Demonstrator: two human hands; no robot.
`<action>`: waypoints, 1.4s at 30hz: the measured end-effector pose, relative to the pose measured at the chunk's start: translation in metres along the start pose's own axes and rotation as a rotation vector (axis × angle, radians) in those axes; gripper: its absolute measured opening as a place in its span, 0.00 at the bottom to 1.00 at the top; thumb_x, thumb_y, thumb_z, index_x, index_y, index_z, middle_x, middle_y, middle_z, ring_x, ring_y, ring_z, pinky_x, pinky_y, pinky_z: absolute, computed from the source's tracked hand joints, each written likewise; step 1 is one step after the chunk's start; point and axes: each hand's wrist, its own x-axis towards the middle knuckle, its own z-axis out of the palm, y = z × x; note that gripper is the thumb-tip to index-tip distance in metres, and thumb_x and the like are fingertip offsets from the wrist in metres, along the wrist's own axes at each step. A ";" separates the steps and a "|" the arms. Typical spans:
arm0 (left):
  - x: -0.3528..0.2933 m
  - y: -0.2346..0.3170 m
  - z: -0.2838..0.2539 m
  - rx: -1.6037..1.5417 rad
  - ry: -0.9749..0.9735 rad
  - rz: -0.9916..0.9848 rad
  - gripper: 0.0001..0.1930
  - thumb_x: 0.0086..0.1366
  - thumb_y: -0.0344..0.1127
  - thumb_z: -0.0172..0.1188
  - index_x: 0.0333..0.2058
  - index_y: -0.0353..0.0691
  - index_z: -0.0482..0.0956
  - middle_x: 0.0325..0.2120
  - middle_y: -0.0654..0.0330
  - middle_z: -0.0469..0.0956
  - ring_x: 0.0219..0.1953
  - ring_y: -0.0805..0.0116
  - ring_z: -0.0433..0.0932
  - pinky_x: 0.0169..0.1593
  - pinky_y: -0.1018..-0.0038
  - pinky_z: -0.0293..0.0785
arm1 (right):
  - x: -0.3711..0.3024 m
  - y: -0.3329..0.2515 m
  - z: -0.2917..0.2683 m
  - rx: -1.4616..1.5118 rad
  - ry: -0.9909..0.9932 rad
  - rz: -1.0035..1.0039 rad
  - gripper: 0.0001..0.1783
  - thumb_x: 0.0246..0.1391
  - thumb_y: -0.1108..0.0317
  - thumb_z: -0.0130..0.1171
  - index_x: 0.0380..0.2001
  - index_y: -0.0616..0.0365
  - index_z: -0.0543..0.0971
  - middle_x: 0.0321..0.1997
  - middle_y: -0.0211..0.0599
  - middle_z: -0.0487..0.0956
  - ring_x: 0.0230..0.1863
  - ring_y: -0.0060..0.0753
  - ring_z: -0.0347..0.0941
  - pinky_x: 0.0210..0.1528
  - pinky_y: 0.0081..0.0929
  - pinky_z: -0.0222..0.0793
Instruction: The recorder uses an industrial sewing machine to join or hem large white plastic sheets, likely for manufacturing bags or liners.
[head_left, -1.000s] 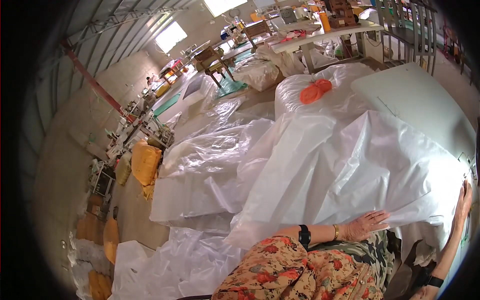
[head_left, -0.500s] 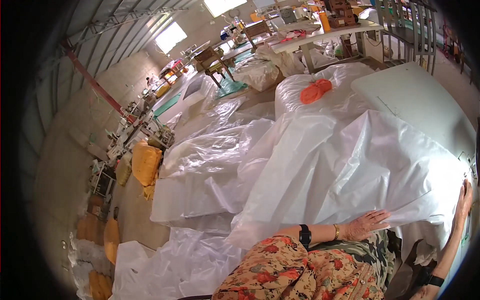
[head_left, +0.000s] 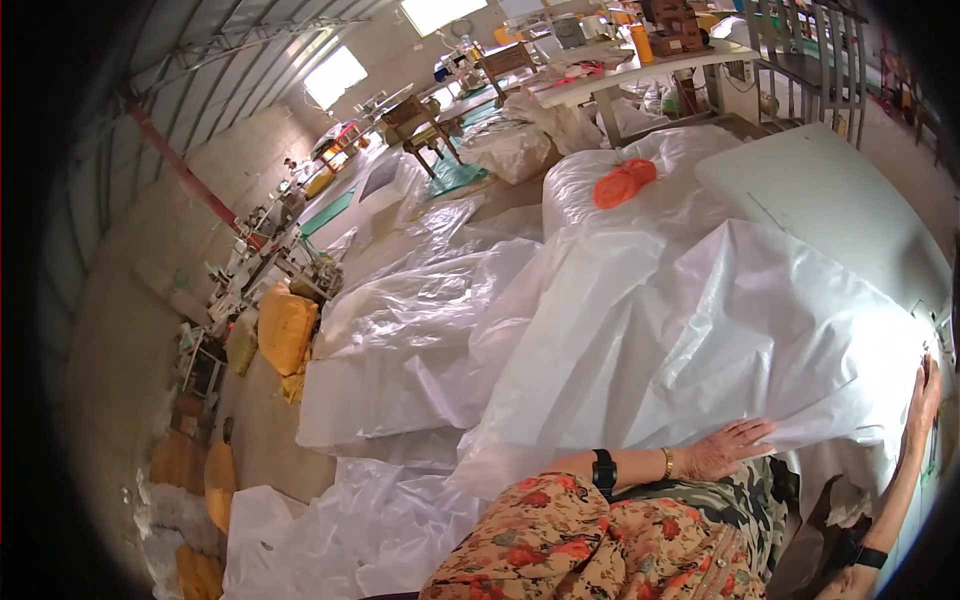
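While the left hand [head_left: 722, 450] rests on its near edge, fingers straight and released, the translucent white plastic sheet [head_left: 680, 340] drapes partly over the pale surface [head_left: 815, 175], its long axis running left to right. Its brightly lit right end meets the right hand [head_left: 924, 398], whose grip I cannot tell. Beyond lies an orange bundle [head_left: 624, 183]; clear plastic sheeting [head_left: 420, 305] spreads leftward.

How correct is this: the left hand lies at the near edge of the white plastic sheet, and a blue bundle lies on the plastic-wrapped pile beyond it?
One detail is wrong: the bundle is orange-red, not blue, as the head view shows. The left hand, sheet and pile are as you say.
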 end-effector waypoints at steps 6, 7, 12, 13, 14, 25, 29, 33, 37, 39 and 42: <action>-0.003 -0.004 0.002 -0.015 0.064 0.004 0.37 0.55 0.25 0.58 0.65 0.45 0.60 0.69 0.50 0.50 0.71 0.54 0.47 0.72 0.59 0.44 | -0.004 -0.014 0.001 0.074 0.011 0.001 0.21 0.63 0.72 0.45 0.58 0.67 0.68 0.59 0.48 0.72 0.61 0.41 0.67 0.65 0.32 0.58; -0.004 -0.005 0.000 -0.090 0.144 0.054 0.37 0.55 0.24 0.57 0.65 0.45 0.61 0.68 0.49 0.52 0.71 0.53 0.50 0.71 0.59 0.47 | -0.007 -0.021 0.002 0.043 0.016 0.084 0.21 0.61 0.73 0.46 0.57 0.67 0.69 0.58 0.48 0.72 0.60 0.41 0.68 0.64 0.32 0.59; -0.016 -0.003 -0.014 -0.135 0.091 -0.077 0.37 0.56 0.25 0.62 0.65 0.37 0.59 0.66 0.45 0.55 0.69 0.49 0.52 0.70 0.60 0.49 | -0.026 -0.076 -0.016 0.049 0.065 -0.022 0.19 0.55 0.70 0.52 0.50 0.66 0.73 0.52 0.50 0.74 0.55 0.49 0.68 0.61 0.39 0.61; -0.020 -0.003 -0.019 -0.100 0.122 -0.085 0.39 0.55 0.25 0.62 0.65 0.34 0.57 0.66 0.43 0.55 0.69 0.48 0.52 0.70 0.60 0.50 | -0.031 -0.090 -0.022 0.107 0.099 0.087 0.20 0.56 0.69 0.52 0.51 0.66 0.73 0.53 0.50 0.74 0.57 0.49 0.68 0.62 0.38 0.60; -0.027 -0.004 -0.025 -0.102 0.098 -0.155 0.37 0.55 0.26 0.62 0.64 0.32 0.58 0.65 0.43 0.56 0.68 0.46 0.54 0.69 0.59 0.51 | -0.040 -0.106 -0.029 0.258 0.176 0.122 0.21 0.56 0.68 0.53 0.52 0.65 0.73 0.52 0.52 0.74 0.58 0.50 0.67 0.63 0.37 0.59; -0.158 -0.019 -0.042 -0.052 0.029 -0.769 0.24 0.55 0.27 0.57 0.53 0.33 0.68 0.47 0.44 0.70 0.49 0.46 0.69 0.54 0.56 0.64 | -0.205 -0.218 -0.025 0.431 -0.275 -0.034 0.08 0.57 0.68 0.57 0.33 0.64 0.76 0.34 0.45 0.78 0.38 0.47 0.75 0.40 0.35 0.71; -0.216 -0.032 -0.070 -0.066 -0.217 -0.928 0.22 0.58 0.26 0.54 0.53 0.35 0.71 0.41 0.47 0.74 0.43 0.50 0.73 0.50 0.58 0.69 | -0.223 -0.224 0.025 0.577 -0.512 0.194 0.17 0.60 0.60 0.51 0.39 0.65 0.78 0.38 0.53 0.79 0.41 0.55 0.75 0.43 0.42 0.70; -0.216 -0.014 -0.178 0.088 0.092 -1.071 0.19 0.58 0.27 0.55 0.50 0.33 0.73 0.39 0.47 0.76 0.40 0.53 0.74 0.48 0.61 0.70 | -0.206 -0.229 0.066 0.680 -0.841 0.052 0.19 0.58 0.61 0.49 0.44 0.66 0.77 0.38 0.54 0.80 0.44 0.56 0.75 0.49 0.43 0.69; -0.143 0.040 -0.313 0.233 0.558 -0.927 0.15 0.59 0.28 0.56 0.46 0.30 0.76 0.37 0.48 0.78 0.38 0.56 0.75 0.45 0.64 0.71 | -0.157 -0.272 0.109 0.966 -0.778 -0.055 0.23 0.57 0.71 0.56 0.57 0.56 0.73 0.59 0.45 0.72 0.56 0.37 0.70 0.53 0.37 0.70; -0.107 0.077 -0.364 0.290 0.717 -0.812 0.14 0.59 0.28 0.57 0.44 0.29 0.77 0.36 0.49 0.79 0.37 0.58 0.76 0.44 0.65 0.72 | -0.132 -0.311 0.116 0.933 -0.772 -0.194 0.22 0.59 0.69 0.54 0.58 0.57 0.72 0.61 0.44 0.71 0.59 0.37 0.67 0.58 0.36 0.65; -0.079 0.106 -0.416 0.337 0.806 -0.692 0.13 0.60 0.29 0.57 0.41 0.27 0.79 0.35 0.49 0.80 0.35 0.60 0.76 0.42 0.68 0.73 | -0.122 -0.364 0.096 1.268 -1.005 -0.231 0.22 0.63 0.64 0.51 0.58 0.60 0.71 0.59 0.42 0.72 0.58 0.35 0.68 0.61 0.34 0.63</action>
